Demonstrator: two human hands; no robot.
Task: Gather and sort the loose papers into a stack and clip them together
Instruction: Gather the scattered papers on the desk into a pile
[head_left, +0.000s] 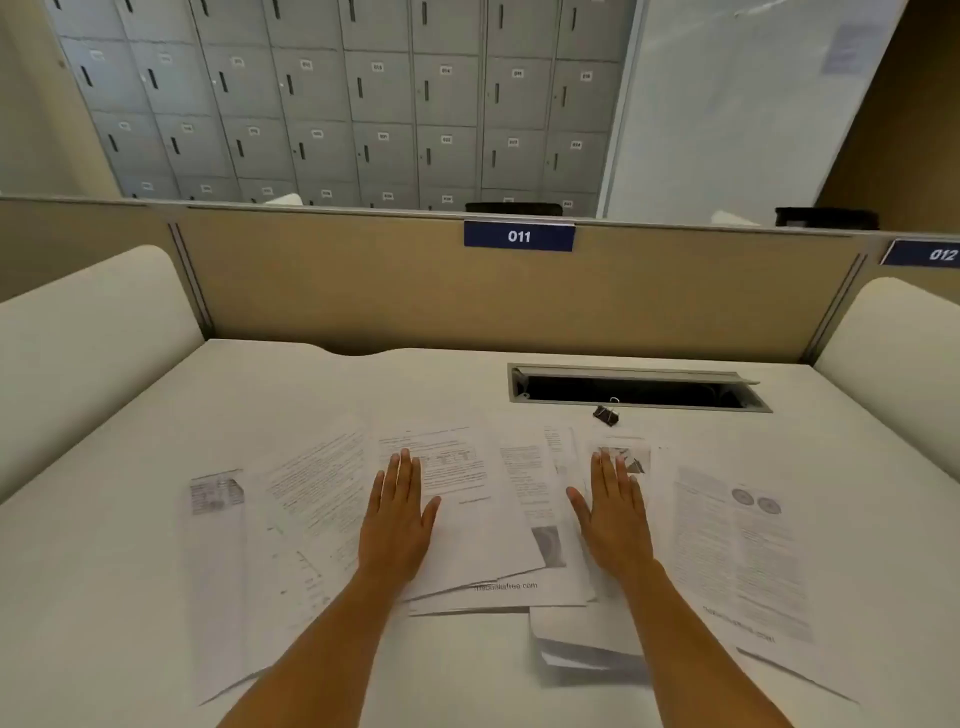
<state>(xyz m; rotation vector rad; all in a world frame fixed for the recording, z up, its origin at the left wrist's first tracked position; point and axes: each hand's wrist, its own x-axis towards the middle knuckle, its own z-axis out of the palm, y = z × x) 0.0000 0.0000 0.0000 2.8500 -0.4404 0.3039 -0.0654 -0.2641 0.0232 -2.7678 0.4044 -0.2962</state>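
Pressing flat on papers (462, 519): left hand (397, 514) and right hand (613, 514), palms down, gripping nothing. All fingers (404, 470) straight, held close together, thumbs splayed inward. Loose overlapping sheets fan across bench (291, 384): under fingers, between both hands, out to either side. Black clip (606, 415) lies on bench just beyond right fingertips, not touched, near far edge of sheets. Open cable slot (636, 389) just past clip. Tan partition (363, 280) with tag 011 (519, 236) farther ahead of fingertips.
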